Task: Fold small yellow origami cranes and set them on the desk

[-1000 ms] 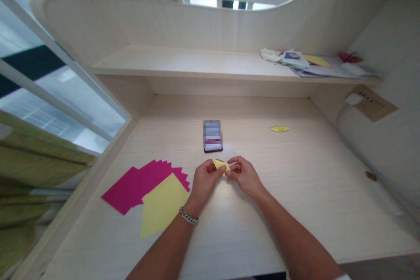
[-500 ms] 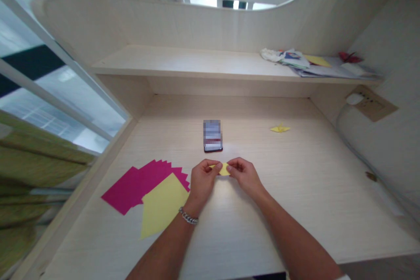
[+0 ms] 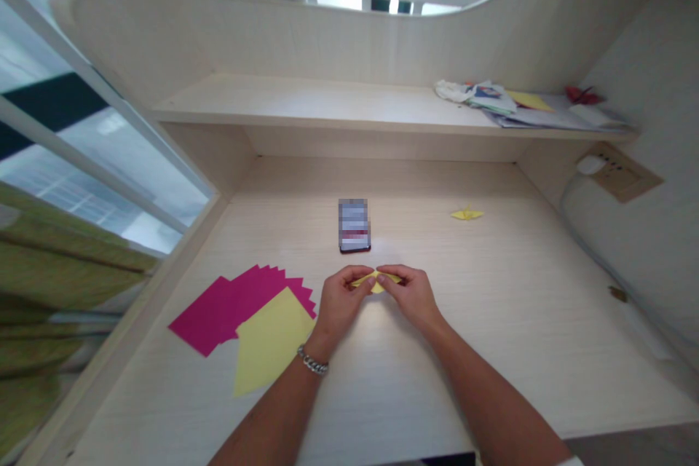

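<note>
Between my two hands is a small folded piece of yellow paper point(image 3: 376, 287), held just above or on the desk; I cannot tell which. My left hand point(image 3: 341, 297) pinches its left part between thumb and fingers. On the other side, my right hand point(image 3: 411, 293) grips the right part the same way, the two thumbs close together near the middle. Much of the paper is hidden behind the fingers. A phone point(image 3: 354, 226) with a blurred screen lies just beyond the hands. Farther off to the right rests a yellow folded paper crane point(image 3: 467, 214).
Fanned magenta paper sheets point(image 3: 218, 313) lie left of my hands, with a yellow sheet point(image 3: 273, 346) overlapping them. A shelf point(image 3: 306, 105) above the desk carries papers point(image 3: 524, 105) at its right. A cable point(image 3: 584, 237) runs from the wall socket point(image 3: 628, 173) along the right side.
My right hand has shifted its grip inward, so the thumbs are now closer together. More of the folded yellow paper's right end shows between its fingers.
</note>
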The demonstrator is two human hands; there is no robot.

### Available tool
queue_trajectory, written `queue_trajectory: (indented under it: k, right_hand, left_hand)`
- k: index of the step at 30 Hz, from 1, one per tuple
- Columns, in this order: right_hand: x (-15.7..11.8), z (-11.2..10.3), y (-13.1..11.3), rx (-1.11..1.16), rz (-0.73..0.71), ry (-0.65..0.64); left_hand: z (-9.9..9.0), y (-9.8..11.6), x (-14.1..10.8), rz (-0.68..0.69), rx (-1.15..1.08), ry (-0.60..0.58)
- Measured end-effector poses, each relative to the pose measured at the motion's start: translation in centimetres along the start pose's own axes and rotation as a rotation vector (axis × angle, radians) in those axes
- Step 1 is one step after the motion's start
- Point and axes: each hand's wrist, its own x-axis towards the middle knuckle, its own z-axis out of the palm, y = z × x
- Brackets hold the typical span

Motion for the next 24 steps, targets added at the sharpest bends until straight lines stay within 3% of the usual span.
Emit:
queue_trajectory:
  k: [17, 24]
  right_hand:
    - [-0.14, 0.34, 0.56, 0.017, -0.130, 0.071]
    - [0.18, -0.18, 0.29, -0.012, -0.055, -0.036]
  left_hand:
    - [-0.16, 0.49, -0.06, 0.042, 0.163, 0.031]
    - [-0.24, 0.62, -0.14, 0.061, 0.204, 0.004]
